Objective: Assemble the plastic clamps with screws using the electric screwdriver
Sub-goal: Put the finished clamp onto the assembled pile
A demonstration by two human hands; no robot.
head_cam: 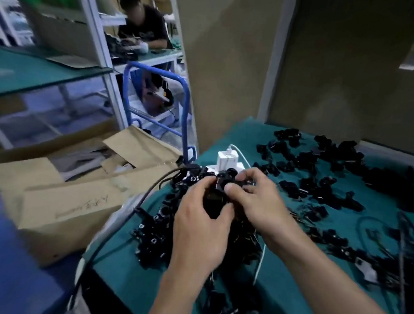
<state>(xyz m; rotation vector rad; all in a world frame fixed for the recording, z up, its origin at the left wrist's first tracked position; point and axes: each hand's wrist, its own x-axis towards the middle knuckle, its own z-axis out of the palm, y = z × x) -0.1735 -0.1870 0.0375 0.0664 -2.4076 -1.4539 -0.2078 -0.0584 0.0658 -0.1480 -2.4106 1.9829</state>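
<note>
Both hands meet above the green table. My left hand grips a black cylindrical body, seemingly the electric screwdriver, from the left. My right hand pinches a black plastic clamp at the top of that body with thumb and fingers. Under the hands lies a pile of black clamps. More clamps are spread over the table's right side. No screws can be made out.
A white power strip with a white charger sits just beyond the hands. A black cable runs off the table's left edge. An open cardboard box stands at the left, a blue cart frame behind it. Another person works at a far bench.
</note>
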